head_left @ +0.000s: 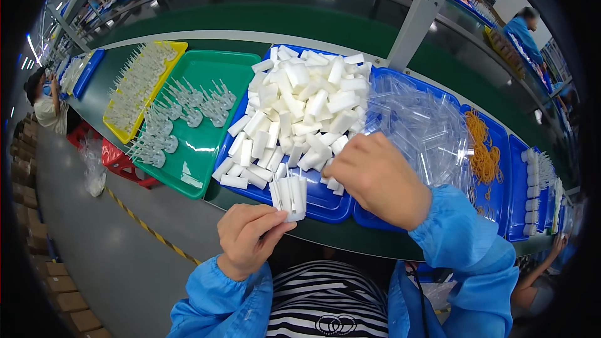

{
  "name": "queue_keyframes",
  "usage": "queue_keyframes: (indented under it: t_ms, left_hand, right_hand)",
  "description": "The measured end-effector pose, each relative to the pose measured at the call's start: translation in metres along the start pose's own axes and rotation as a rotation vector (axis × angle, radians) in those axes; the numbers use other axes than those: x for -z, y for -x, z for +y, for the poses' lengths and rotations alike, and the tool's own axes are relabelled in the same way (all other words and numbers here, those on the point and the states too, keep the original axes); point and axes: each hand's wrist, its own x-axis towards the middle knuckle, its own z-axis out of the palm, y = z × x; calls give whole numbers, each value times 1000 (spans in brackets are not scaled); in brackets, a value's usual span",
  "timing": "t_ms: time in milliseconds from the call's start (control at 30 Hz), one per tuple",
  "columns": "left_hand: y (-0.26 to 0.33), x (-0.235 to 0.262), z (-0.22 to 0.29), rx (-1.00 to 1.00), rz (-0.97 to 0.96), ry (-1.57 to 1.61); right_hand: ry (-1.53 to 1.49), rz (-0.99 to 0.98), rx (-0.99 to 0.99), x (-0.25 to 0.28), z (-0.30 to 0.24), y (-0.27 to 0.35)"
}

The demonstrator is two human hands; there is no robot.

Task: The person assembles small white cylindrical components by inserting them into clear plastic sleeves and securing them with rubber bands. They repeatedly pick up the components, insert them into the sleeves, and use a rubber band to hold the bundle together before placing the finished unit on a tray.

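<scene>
My left hand [249, 235] is closed in a pinch on the base of a small white plastic holder [294, 215]. Upright white foam pieces [298, 194] stand side by side on it, with thin slots between them. My right hand [383, 178] is at the near right edge of a heap of white foam blocks [300, 97]. Its fingers are curled together over the blocks; what lies between the fingertips is hidden. The heap fills most of a blue tray [318, 208], whose floor shows at the near side.
A green tray [199, 66] and a yellow tray [118, 130] hold clear spiked plastic parts. To the right stand clear plastic tubes [426, 128], orange rubber bands [483, 156] and a tray of finished-looking white pieces [532, 194]. A metal post [422, 15] rises behind the table.
</scene>
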Motion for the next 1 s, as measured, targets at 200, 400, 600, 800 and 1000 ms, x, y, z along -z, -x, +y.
queue_keyframes:
  t_ms: [200, 400, 600, 800, 1000]
  left_hand:
    - [-1, -5, -5, -45, -162, -87]
    - [3, -14, -2, 18, -152, -49]
    - [7, -16, 2, 33, -140, 22]
    - [-3, -24, 8, -48, -175, 57]
    - [-1, -26, 7, -52, -191, 54]
  right_hand:
    - [243, -294, 129, -20, -5, -7]
    - [104, -175, 109, -40, 2, -10]
    - [-797, 75, -503, -11, -15, -22]
    - [-866, 59, -409, -14, -35, -11]
    - [-1007, 127, -491, -13, -26, -4]
